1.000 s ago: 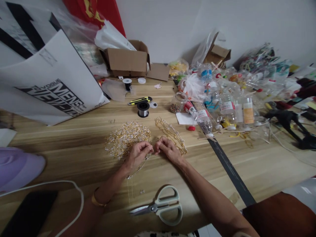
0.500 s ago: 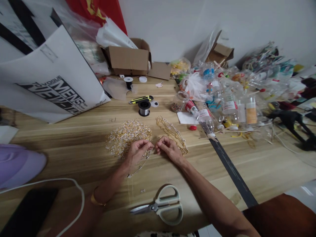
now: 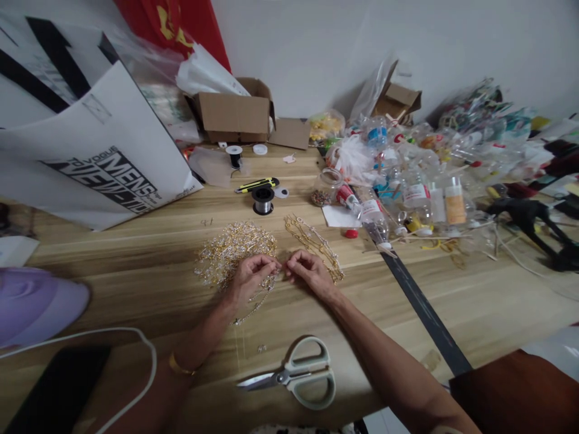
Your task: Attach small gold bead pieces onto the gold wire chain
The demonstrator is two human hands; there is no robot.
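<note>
My left hand [image 3: 254, 274] is closed in a pinch at the right edge of a pile of gold and clear beaded pieces [image 3: 233, 247]. From beneath it a beaded chain [image 3: 253, 312] curves down onto the table, with thin thread ends trailing below. My right hand [image 3: 310, 271] is pinched too, its fingertips a small gap from the left ones. What sits between the fingertips is too small to make out. Just beyond the right hand lie gold and silver beaded strands [image 3: 316, 238]. Scissors [image 3: 294, 374] rest nearer me, blades pointing left.
Behind the pile are a wire spool [image 3: 263, 200], a yellow-black utility knife [image 3: 257, 185] and a jar of beads [image 3: 326, 187]. Plastic bottles [image 3: 416, 199] crowd the right. A large paper bag [image 3: 104, 144] stands left, a phone [image 3: 58, 386] and white cable [image 3: 151, 361] near me.
Both hands keep nearly the same pinched pose, fingertips close together. The view has shifted slightly; the objects on the table stay where they were.
</note>
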